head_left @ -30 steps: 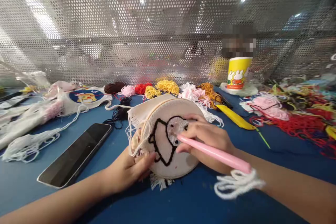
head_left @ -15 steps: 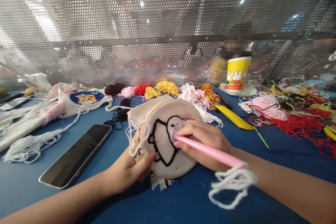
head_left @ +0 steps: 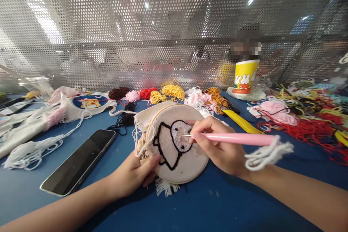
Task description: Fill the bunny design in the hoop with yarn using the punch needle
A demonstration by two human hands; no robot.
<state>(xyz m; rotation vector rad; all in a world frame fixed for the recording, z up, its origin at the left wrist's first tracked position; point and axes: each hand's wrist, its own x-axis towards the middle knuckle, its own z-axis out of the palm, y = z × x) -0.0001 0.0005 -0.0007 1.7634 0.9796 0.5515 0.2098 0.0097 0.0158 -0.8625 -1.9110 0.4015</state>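
My left hand (head_left: pixel 140 170) grips the lower left rim of a round embroidery hoop (head_left: pixel 194 168), thumb on the front and some fingers hidden behind. Stretched in it is cream cloth with a black yarn outline (head_left: pixel 174 166) of a figure, its head filled with pale loops. Held pen-like in my right hand (head_left: pixel 217 146) is a pink punch needle (head_left: pixel 239 138). Its bare metal tip points left at the filled head; whether it touches the cloth I cannot tell. White yarn (head_left: pixel 268 154) hangs in loops from the handle's back end. Loose threads and a fringe edge the cloth.
A phone (head_left: pixel 80 163) lies left on the blue table (head_left: pixel 190 210), near white yarn (head_left: pixel 32 150). Yarn bundles (head_left: pixel 172 91) line the back before a perforated metal screen (head_left: pixel 174 18). Rightward are a yellow box cutter (head_left: pixel 241 121), a rabbit-print cup (head_left: pixel 246 76) and tangled yarn (head_left: pixel 312 127).
My right hand has drawn back to the right, exposing the needle's metal tip and more of the head. The pink handle has swung from slanting to nearly level. My left hand keeps its hold.
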